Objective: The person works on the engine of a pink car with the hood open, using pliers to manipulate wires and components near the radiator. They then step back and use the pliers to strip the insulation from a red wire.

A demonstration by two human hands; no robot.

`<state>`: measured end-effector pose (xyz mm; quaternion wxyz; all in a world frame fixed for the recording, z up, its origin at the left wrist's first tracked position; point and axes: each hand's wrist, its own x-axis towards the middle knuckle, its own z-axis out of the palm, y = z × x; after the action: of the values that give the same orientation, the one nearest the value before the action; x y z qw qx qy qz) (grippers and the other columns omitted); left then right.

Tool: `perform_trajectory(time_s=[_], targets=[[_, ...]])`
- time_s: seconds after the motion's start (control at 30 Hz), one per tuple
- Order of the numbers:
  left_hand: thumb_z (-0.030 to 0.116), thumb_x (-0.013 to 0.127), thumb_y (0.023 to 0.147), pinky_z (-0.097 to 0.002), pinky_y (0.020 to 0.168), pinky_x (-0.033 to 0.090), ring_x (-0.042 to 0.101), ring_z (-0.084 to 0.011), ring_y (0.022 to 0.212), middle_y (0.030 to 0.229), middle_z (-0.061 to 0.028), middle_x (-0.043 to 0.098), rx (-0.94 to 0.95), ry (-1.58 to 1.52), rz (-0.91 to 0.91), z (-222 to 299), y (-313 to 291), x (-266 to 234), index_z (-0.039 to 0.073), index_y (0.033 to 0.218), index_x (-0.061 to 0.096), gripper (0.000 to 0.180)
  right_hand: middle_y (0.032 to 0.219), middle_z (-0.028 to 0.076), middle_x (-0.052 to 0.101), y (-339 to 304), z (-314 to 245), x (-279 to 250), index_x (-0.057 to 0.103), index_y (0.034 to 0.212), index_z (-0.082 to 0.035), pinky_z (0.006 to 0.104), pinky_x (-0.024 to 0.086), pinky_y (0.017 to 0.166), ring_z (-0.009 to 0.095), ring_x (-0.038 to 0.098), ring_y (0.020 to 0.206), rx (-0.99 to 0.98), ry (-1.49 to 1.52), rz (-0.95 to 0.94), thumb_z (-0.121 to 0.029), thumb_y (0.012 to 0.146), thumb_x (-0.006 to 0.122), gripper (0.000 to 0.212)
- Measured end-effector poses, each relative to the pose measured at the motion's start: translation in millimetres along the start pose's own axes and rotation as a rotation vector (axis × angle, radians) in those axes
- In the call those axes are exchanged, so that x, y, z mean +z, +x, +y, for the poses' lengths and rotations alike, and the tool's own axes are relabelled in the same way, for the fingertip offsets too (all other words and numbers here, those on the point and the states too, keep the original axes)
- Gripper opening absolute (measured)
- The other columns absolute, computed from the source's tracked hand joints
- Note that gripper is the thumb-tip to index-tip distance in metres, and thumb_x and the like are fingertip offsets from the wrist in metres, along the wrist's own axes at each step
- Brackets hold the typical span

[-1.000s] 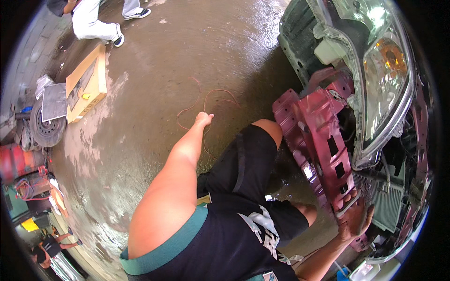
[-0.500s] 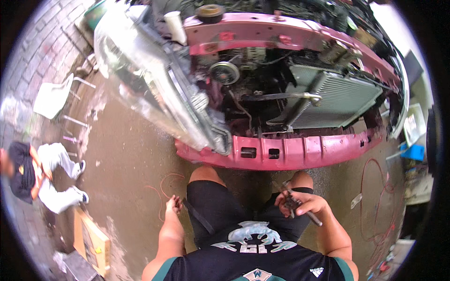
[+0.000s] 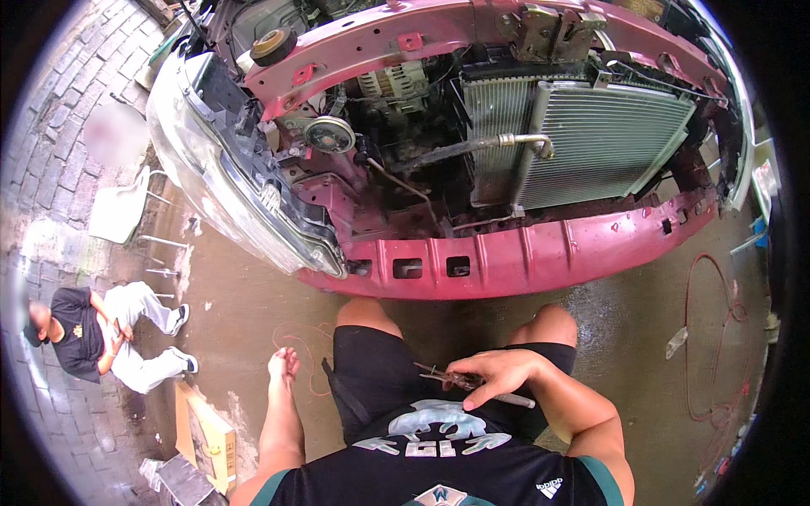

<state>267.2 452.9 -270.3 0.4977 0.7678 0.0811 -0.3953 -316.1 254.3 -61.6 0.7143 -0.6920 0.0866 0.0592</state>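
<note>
My right hand (image 3: 494,368) is closed around a rusty metal hand tool (image 3: 523,401), held across my lap just in front of my shirt. Its thin jaws point left, and a pale straight handle sticks out to the right; the fingers cover its middle. My left hand (image 3: 284,363) hangs beside my left knee, fingers curled, with nothing visible in them. Ahead of my knees is the stripped front of a car, with a pink-red lower crossbeam (image 3: 523,261). Behind the beam stand a silver radiator-like core (image 3: 603,148) and a round horn (image 3: 330,135). A clear headlight (image 3: 228,198) hangs at the left.
A person (image 3: 110,333) in a black shirt and pale trousers sits at the left, near a white chair (image 3: 121,207). A cardboard box (image 3: 221,447) stands lower left. Reddish hose or cable (image 3: 690,337) lies looped on the floor at right, with thinner loops (image 3: 308,358) near my left hand.
My right hand has brought the tool leftward, from my right knee to the middle of my lap. The view has shifted, so the car sits farther left. My left hand stays low, still curled.
</note>
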Motion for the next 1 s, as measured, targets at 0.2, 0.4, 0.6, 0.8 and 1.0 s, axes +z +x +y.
perform_trajectory(time_s=[0.2,0.4,0.6,0.8,1.0], targets=[[0.030,0.057,0.099,-0.0254,0.047,0.043,0.045,-0.0063,0.047,0.068,0.0046,0.056,0.320,-0.006,0.086,85,-31,-11,0.013,0.107,0.065,0.021,0.104,0.011,0.062,26,5,-1,0.055,0.129,0.000,0.0358,0.046,0.084,0.022,0.056,0.094,-0.101,0.069,-0.019,-0.061,0.084,0.066,0.077],[0.026,0.060,0.094,-0.0299,0.055,0.049,0.063,-0.0118,0.062,0.077,-0.0076,0.073,0.666,0.565,0.069,156,-112,3,0.002,0.099,0.072,0.027,0.090,-0.002,0.050,54,-52,2,0.059,0.127,0.002,0.0242,0.035,0.074,0.009,0.043,0.084,-0.102,0.336,-0.011,-0.080,0.080,0.055,0.094],[0.032,0.062,0.090,-0.0469,0.071,0.055,0.069,-0.0366,0.078,0.084,-0.0165,0.071,0.986,1.204,0.011,236,-301,7,0.012,0.098,0.073,0.024,0.126,0.014,0.058,111,-174,36,0.052,0.135,-0.001,0.0368,0.038,0.105,0.023,0.052,0.120,0.058,0.076,-0.039,-0.040,0.080,0.078,0.072],[0.020,0.059,0.084,-0.0472,0.057,0.054,0.067,-0.0370,0.067,0.072,-0.0158,0.067,1.242,1.253,-0.259,311,-473,-24,0.007,0.080,0.068,0.016,0.135,0.022,0.052,203,-347,85,0.040,0.142,0.006,0.0361,0.037,0.109,0.028,0.050,0.129,0.016,-0.196,0.216,-0.035,0.073,0.079,0.090],[0.027,0.066,0.085,-0.0468,0.059,0.052,0.065,-0.0382,0.068,0.070,-0.0175,0.065,1.305,0.949,-0.400,379,-589,-78,0.003,0.074,0.064,0.026,0.101,0.012,0.067,160,-482,100,0.063,0.115,0.003,0.0326,0.047,0.087,0.022,0.062,0.093,0.258,-0.274,0.077,-0.037,0.075,0.080,0.059]])
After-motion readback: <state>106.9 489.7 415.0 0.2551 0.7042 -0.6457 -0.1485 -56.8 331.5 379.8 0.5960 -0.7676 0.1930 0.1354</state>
